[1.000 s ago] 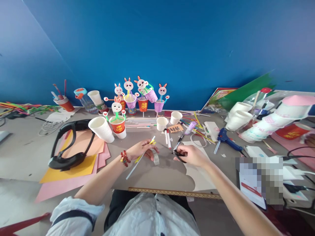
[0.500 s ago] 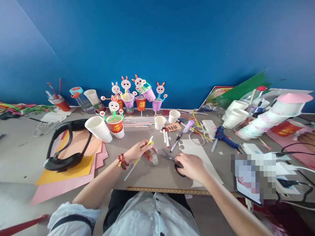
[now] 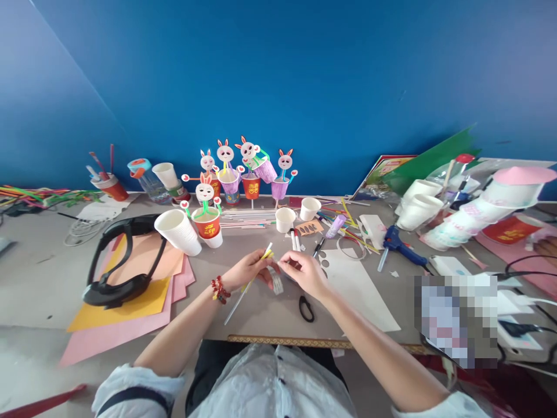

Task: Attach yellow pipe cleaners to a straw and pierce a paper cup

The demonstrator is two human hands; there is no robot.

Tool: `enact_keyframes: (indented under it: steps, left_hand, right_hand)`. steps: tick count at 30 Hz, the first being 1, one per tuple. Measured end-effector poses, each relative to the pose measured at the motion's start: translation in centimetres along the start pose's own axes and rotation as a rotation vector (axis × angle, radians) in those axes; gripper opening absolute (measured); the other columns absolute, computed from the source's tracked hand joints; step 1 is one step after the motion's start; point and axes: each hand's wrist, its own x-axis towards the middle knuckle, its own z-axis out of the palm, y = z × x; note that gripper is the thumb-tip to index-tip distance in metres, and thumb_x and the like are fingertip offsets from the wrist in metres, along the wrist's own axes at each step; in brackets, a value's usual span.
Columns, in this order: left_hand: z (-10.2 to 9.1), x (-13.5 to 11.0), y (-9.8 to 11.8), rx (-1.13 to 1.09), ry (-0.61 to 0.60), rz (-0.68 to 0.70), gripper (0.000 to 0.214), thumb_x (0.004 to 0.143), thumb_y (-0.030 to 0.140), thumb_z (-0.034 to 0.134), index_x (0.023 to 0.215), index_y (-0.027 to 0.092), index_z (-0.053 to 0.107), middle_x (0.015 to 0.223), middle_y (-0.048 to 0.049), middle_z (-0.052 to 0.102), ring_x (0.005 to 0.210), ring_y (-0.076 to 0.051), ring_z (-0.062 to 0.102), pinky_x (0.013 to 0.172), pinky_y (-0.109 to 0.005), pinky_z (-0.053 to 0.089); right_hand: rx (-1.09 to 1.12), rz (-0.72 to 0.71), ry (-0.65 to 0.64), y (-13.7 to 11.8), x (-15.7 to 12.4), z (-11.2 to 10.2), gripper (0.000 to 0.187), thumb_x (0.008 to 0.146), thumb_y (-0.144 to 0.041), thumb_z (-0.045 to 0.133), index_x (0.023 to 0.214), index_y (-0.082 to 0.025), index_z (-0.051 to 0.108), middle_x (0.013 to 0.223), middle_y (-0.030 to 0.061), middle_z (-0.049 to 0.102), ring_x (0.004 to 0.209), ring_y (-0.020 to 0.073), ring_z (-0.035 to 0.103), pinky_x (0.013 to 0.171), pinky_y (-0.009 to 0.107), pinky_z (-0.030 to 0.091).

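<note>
My left hand (image 3: 252, 269) is closed around thin drinking straws (image 3: 238, 302), one whitish and one yellow, which slant down to the left. A roll of clear tape (image 3: 277, 282) hangs at its lower fingers. Close beside it, my right hand (image 3: 306, 273) is closed, thumb and forefinger pinched near the straws' upper end. Whatever lies in that pinch is too small to make out. Scissors lie on the table below my right hand, a black handle (image 3: 307, 309) showing and the blades mostly hidden by the hand.
Rabbit figures in paper cups (image 3: 207, 223) stand along the blue wall. A black headset (image 3: 126, 261) rests on coloured paper (image 3: 143, 313) at left. White cut paper (image 3: 357, 290), a blue glue gun (image 3: 402, 247) and stacked cups (image 3: 478, 209) are at right. Another person's hand (image 3: 543, 247) shows at far right.
My right hand has let go of the scissors, leaving them on the table. It has moved left and up to my left hand, with its fingers now pinched. The view has shifted slightly.
</note>
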Motion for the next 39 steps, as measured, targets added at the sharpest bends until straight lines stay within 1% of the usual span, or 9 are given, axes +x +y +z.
enact_keyframes:
  steps: [6, 10, 16, 21, 27, 31, 34, 36, 39]
  left_hand:
    - [-0.2, 0.4, -0.6, -0.008, -0.028, 0.063, 0.039, 0.090, 0.054, 0.056, 0.099, 0.017, 0.047, 0.104, -0.0104, 0.069, 0.066, -0.017, 0.072, 0.069, -0.032, 0.056]
    - [-0.8, 0.3, -1.2, -0.020, 0.072, 0.027, 0.040, 0.086, 0.053, 0.061, 0.097, 0.018, 0.045, 0.100, -0.0082, 0.069, 0.066, -0.018, 0.073, 0.069, -0.033, 0.057]
    - [-1.5, 0.4, -2.1, -0.063, 0.168, -0.009, 0.041, 0.085, 0.056, 0.059, 0.096, 0.021, 0.040, 0.093, -0.0043, 0.069, 0.060, -0.020, 0.072, 0.062, -0.034, 0.057]
    - [-1.6, 0.5, -2.3, -0.082, 0.207, -0.010, 0.039, 0.086, 0.054, 0.060, 0.095, 0.021, 0.040, 0.096, -0.0051, 0.070, 0.064, -0.020, 0.073, 0.066, -0.035, 0.058]
    - [-1.9, 0.6, -1.9, -0.112, 0.231, -0.015, 0.039, 0.085, 0.051, 0.062, 0.095, 0.020, 0.040, 0.097, -0.0058, 0.071, 0.066, -0.020, 0.073, 0.068, -0.035, 0.058]
    - [-1.8, 0.7, -1.6, -0.111, 0.243, -0.017, 0.039, 0.084, 0.049, 0.065, 0.096, 0.020, 0.041, 0.097, -0.0060, 0.072, 0.066, -0.020, 0.072, 0.069, -0.036, 0.058]
    - [-1.7, 0.7, -1.5, -0.110, 0.246, -0.015, 0.039, 0.084, 0.048, 0.065, 0.098, 0.020, 0.041, 0.097, -0.0064, 0.072, 0.066, -0.020, 0.073, 0.069, -0.036, 0.058]
    - [-1.7, 0.6, -1.5, -0.105, 0.252, -0.018, 0.039, 0.084, 0.048, 0.065, 0.098, 0.020, 0.042, 0.098, -0.0066, 0.072, 0.066, -0.019, 0.073, 0.070, -0.036, 0.058]
    - [-1.8, 0.4, -1.5, -0.109, 0.261, -0.025, 0.039, 0.084, 0.048, 0.065, 0.098, 0.020, 0.042, 0.099, -0.0067, 0.072, 0.066, -0.019, 0.072, 0.071, -0.037, 0.059]
  right_hand:
    - [0.516, 0.214, -0.060, -0.5, 0.7, 0.0, 0.027, 0.083, -0.043, 0.064, 0.072, -0.020, 0.056, 0.064, -0.0030, 0.058, 0.051, 0.0093, 0.047, 0.050, 0.022, 0.038]
    - [0.800, 0.279, -0.077, -1.4, 1.6, -0.3, 0.026, 0.080, -0.040, 0.064, 0.071, -0.020, 0.050, 0.062, -0.0049, 0.051, 0.048, 0.0075, 0.044, 0.048, 0.021, 0.036]
    - [0.715, 0.121, -0.011, -4.0, 2.0, -4.3, 0.028, 0.084, -0.042, 0.062, 0.071, -0.020, 0.050, 0.066, -0.0023, 0.054, 0.052, 0.0101, 0.048, 0.051, 0.024, 0.038]
    - [0.619, -0.003, -0.048, -3.2, -3.3, -6.6, 0.040, 0.085, -0.054, 0.063, 0.065, -0.021, 0.050, 0.060, -0.0016, 0.047, 0.053, 0.0126, 0.043, 0.050, 0.028, 0.033]
    - [0.631, 0.187, 0.248, 2.7, -16.9, -4.0, 0.040, 0.084, -0.050, 0.068, 0.063, -0.021, 0.051, 0.056, -0.0023, 0.042, 0.050, 0.0120, 0.036, 0.048, 0.027, 0.027]
    - [0.599, 0.345, 0.591, 5.2, -23.5, -0.8, 0.041, 0.088, -0.041, 0.067, 0.058, -0.018, 0.049, 0.056, -0.0025, 0.043, 0.052, 0.0107, 0.039, 0.049, 0.026, 0.029]
    - [0.659, 0.413, 0.783, 6.5, -24.7, 0.8, 0.044, 0.085, -0.042, 0.070, 0.057, -0.018, 0.047, 0.053, -0.0041, 0.042, 0.050, 0.0096, 0.039, 0.048, 0.024, 0.030]
    - [0.654, 0.461, 0.923, 7.3, -24.3, 1.2, 0.045, 0.080, -0.047, 0.074, 0.058, -0.019, 0.046, 0.051, -0.0052, 0.042, 0.047, 0.0085, 0.037, 0.046, 0.022, 0.029]
    - [0.528, 0.571, 1.020, 8.2, -23.1, 1.3, 0.049, 0.074, -0.054, 0.076, 0.058, -0.018, 0.047, 0.051, -0.0057, 0.043, 0.048, 0.0080, 0.038, 0.045, 0.021, 0.030]
